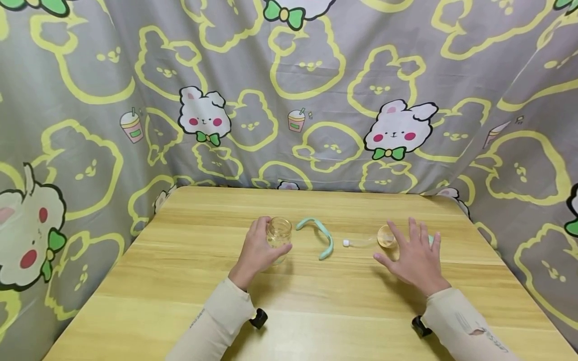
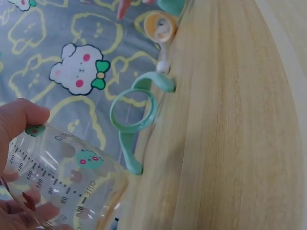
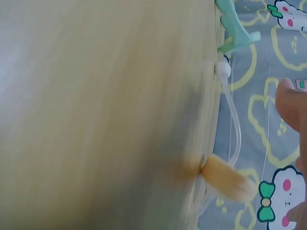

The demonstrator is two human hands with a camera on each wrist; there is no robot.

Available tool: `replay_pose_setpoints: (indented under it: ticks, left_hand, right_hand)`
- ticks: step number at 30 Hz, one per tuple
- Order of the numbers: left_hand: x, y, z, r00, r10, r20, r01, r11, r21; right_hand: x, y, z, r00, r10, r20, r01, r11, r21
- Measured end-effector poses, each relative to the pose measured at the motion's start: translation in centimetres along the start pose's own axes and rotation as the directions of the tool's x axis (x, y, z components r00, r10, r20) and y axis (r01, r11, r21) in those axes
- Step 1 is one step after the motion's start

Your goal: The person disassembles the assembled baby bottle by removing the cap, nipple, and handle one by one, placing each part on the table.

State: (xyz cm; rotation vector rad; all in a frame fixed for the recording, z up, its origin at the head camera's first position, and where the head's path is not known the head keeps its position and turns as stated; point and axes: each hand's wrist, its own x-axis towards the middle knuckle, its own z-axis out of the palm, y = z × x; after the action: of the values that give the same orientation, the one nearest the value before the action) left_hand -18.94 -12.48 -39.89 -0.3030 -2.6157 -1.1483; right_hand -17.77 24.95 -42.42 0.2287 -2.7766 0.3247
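Observation:
My left hand [image 1: 259, 250] grips a clear baby bottle [image 1: 281, 231] with its thumb and fingers round the wall. Measuring marks and small green cartoon faces are printed on the bottle [image 2: 72, 175], and its top has no lid. Just right of it lies a mint-green bottle handle [image 1: 327, 235] with a ring and two curved arms. With fingers spread, my right hand [image 1: 416, 258] hovers beside an orange collar [image 1: 384, 237]. A thin clear straw with a white end piece [image 1: 346, 243] runs left from that collar. Behind the right fingers a mint-green piece [image 1: 431, 239] is mostly hidden.
The parts lie in a row across a light wood table [image 1: 307, 301]. A grey curtain [image 1: 253, 65] with cartoon rabbits and yellow outlines hangs round the table's back and sides. Each wrist wears a black strap mount [image 1: 259, 319] under its beige sleeve.

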Motion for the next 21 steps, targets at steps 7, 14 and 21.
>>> replay_pose_setpoints:
  ticks: [7,14,21]
  left_hand:
    - [0.7,-0.6,0.3,0.999,-0.049,-0.014,0.049,0.999,-0.007]
    - [1.3,-1.3,0.1,0.995,-0.096,-0.034,0.095,0.995,-0.033]
    - [2.2,-2.2,-0.3,0.992,-0.123,-0.001,0.123,0.992,-0.019]
  right_hand:
    - [-0.7,1.7,-0.3,1.0,0.025,-0.002,-0.025,1.0,-0.012]
    - [-1.2,3.2,-0.6,0.998,0.051,0.027,-0.051,0.999,0.009]
    - [-1.9,4.2,-1.2,0.996,0.082,0.018,-0.082,0.996,0.023]
